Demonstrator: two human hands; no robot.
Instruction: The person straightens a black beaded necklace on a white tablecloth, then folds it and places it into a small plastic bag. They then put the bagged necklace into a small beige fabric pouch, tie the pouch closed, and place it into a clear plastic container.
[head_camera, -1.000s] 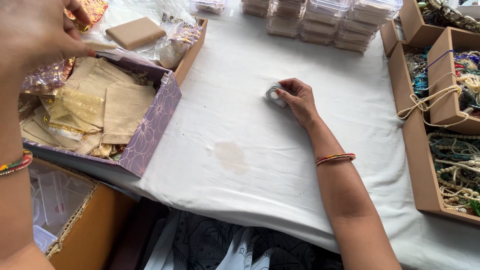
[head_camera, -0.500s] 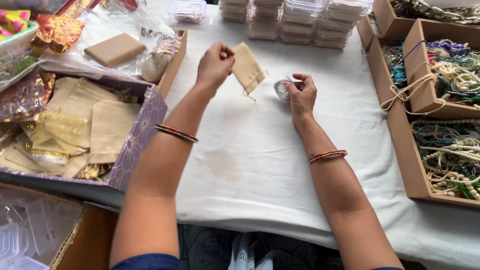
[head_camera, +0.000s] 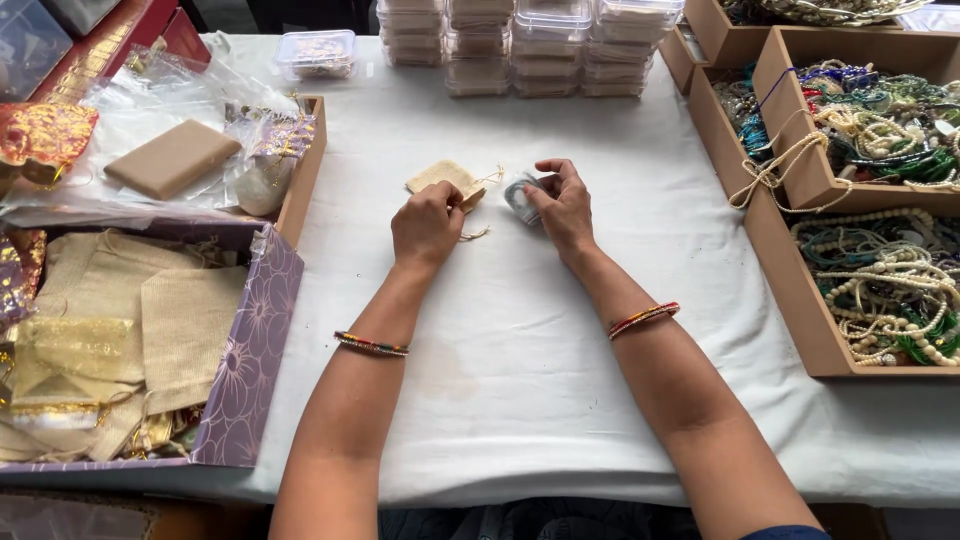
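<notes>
Head view shows the left hand (head_camera: 428, 222) pinching a small beige drawstring pouch (head_camera: 446, 180) flat against the white tablecloth (head_camera: 520, 360), while the right hand (head_camera: 562, 205) is closed around a small clear-wrapped item (head_camera: 521, 197) held just beside the pouch's mouth. Judging by this, the pouch is picked and the item is in hand, but the pouch looks flat and nothing is inside it yet, so filling and drawing the strings shut remain. More empty pouches lie in the purple box (head_camera: 250, 370) at the left, and brown trays of beaded necklaces (head_camera: 880, 290) sit at the right.
</notes>
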